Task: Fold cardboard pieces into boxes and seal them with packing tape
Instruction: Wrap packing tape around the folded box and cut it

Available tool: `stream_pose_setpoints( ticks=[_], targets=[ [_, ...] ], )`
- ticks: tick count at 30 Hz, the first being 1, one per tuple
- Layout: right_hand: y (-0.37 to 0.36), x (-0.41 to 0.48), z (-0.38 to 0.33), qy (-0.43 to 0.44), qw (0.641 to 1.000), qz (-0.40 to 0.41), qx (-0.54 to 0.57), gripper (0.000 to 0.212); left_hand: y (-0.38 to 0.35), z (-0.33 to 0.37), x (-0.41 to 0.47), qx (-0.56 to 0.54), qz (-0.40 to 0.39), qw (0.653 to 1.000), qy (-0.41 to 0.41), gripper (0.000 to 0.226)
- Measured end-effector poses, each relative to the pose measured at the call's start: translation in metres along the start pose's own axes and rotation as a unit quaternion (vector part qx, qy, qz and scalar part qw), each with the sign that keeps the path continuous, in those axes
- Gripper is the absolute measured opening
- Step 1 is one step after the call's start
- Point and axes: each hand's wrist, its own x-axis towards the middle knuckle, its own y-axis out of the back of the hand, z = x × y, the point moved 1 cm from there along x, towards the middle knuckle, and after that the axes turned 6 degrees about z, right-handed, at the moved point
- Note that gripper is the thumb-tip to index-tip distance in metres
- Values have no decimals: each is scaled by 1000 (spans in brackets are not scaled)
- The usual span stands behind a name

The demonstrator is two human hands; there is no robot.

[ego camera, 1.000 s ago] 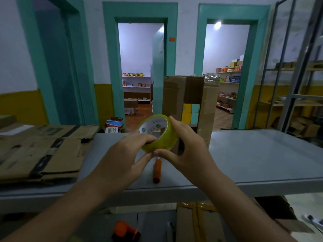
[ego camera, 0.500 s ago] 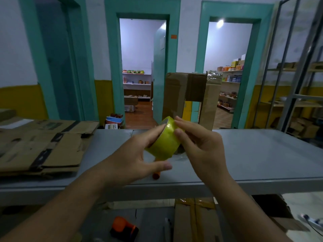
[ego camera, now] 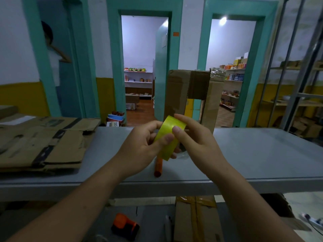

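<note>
1. The roll of tape (ego camera: 168, 137) is in the middle of the frame. It is held up over the grey worktop (ego camera: 262, 154) and does not touch it.
2. A second ago the round side with the hole faced me. Now the roll is turned, and I see its yellow band from the edge.
3. The left hand (ego camera: 139, 147) wraps the roll from the left. It is curled round the roll, and the thumb presses on the yellow band.
4. The right hand (ego camera: 195, 142) holds the roll from the right. Its fingers (ego camera: 183, 120) reach over the top, and its thumb tip sits on the band just beside the left thumb.
5. I think the turn means the thumbs are feeling for the loose end of the tape. I see no tape pulled out yet.
6. The box (ego camera: 188, 91) stands tall at the back of the worktop, just behind the hands. It still waits for tape.
7. The flat cardboard (ego camera: 40, 142) lies in a pile at the left of the frame, well apart from the hands.
8. An orange tool (ego camera: 158, 167) lies on the worktop just below the roll.
</note>
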Motion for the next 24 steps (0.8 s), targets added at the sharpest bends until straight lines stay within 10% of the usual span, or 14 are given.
stream_pose_setpoints(
  ticks=[9, 24],
  targets=[
    [10, 12, 1, -33, 997, 42, 54, 35, 2, -16, 15, 59, -109, 992, -13, 78],
    [30, 73, 19, 34, 996, 7, -82, 40, 41, -48, 74, 242, -127, 947, -167, 34]
  ],
)
